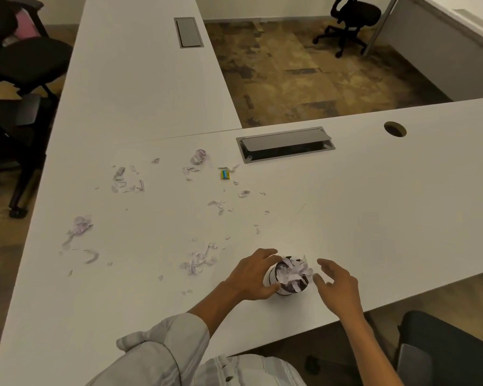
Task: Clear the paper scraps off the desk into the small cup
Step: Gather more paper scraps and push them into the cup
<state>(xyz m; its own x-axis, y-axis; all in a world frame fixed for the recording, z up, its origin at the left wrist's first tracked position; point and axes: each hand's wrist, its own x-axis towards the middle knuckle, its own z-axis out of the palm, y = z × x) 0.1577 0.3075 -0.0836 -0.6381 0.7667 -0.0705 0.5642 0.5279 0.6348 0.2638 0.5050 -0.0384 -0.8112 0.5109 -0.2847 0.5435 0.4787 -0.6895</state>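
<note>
From the head camera, a small white cup stands on the white counter near its front edge, stuffed with pale paper strips that stick up past the rim. The left hand wraps the cup's left side, its grip clamped on it with fingers over the far rim and thumb at the near side. The right hand hovers just beside the cup on the right, its fingers spread apart and loosely bent, holding nothing. Many paper scraps lie on the counter to the left of and beyond the cup, in loose clumps and single bits, with a crumpled wad farther back. A small yellow and blue item lies among them, near a grey cable hatch.
</note>
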